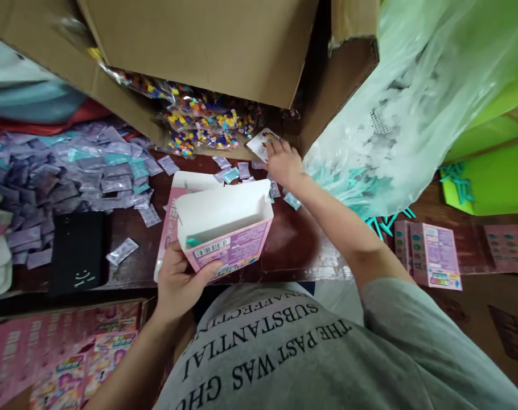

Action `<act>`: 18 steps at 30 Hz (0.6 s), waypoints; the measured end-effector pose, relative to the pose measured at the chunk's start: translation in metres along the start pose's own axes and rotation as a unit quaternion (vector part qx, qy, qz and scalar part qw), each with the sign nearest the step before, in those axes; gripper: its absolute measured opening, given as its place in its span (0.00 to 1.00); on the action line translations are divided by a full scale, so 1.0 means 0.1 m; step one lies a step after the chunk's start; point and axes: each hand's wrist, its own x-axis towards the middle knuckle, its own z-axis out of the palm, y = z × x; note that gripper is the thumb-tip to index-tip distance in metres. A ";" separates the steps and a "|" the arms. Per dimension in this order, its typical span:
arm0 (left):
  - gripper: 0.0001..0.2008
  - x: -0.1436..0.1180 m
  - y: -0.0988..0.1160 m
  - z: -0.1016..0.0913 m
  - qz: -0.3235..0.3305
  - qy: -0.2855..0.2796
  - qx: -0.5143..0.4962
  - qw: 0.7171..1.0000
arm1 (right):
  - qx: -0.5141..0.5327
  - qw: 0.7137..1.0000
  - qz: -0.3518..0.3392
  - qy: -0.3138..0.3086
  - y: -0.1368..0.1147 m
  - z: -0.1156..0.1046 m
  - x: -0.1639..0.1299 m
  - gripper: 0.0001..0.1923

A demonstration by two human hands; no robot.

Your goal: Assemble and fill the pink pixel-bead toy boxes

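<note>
In my left hand is an open pink-and-purple cardboard box, tilted with its white inside facing up. The thumb presses on the printed front, and a bit of teal shows inside. Another pink box, partly hidden, lies behind it. My right hand reaches forward to a white printed card at the mouth of a large carton. Its fingers are bent over the card's right edge; the thumb is hidden. Small purple and teal sachets are scattered between the hands.
The large brown carton holds clear bags of colourful small pieces. Many purple sachets are heaped left, near a black phone. A clear plastic bag with teal parts stands right, beside closed pink boxes.
</note>
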 end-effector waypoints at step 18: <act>0.27 0.01 0.07 0.11 -0.008 0.030 0.016 0.999 | 0.196 0.946 -0.041 0.256 0.37 -0.60 -0.35 0.12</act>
